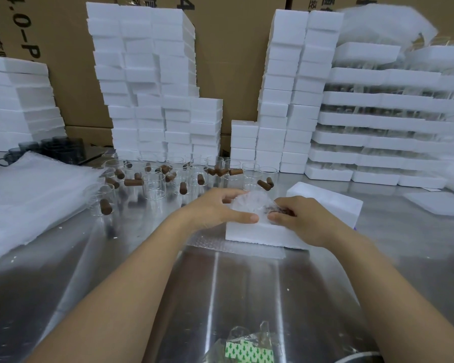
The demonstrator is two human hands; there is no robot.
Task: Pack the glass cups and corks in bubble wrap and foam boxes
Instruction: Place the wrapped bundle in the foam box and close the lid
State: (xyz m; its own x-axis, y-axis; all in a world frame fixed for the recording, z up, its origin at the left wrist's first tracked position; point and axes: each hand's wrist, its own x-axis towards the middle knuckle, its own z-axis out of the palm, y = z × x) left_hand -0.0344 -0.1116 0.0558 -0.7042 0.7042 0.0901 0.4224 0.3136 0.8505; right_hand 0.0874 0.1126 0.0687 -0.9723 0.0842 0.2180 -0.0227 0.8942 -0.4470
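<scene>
A white foam box (249,231) lies on the steel table in front of me, and a bubble-wrapped cup with a brown cork (254,203) sits in its top. My left hand (218,208) rests on the left side of the bundle with fingers mostly straight, thumb along the box's front rim. My right hand (299,218) pinches the wrap at the cork end. A second foam piece (330,197) lies just behind on the right. Several clear glass cups (155,184) with brown corks (133,182) stand loose behind my hands.
A stack of bubble wrap sheets (29,197) lies at the left. Tall stacks of foam boxes (147,87) and foam trays with glasses (378,127) line the back against cardboard cartons. Dark cups (60,149) stand at back left. A plastic bag with green-printed pads (249,349) lies near me.
</scene>
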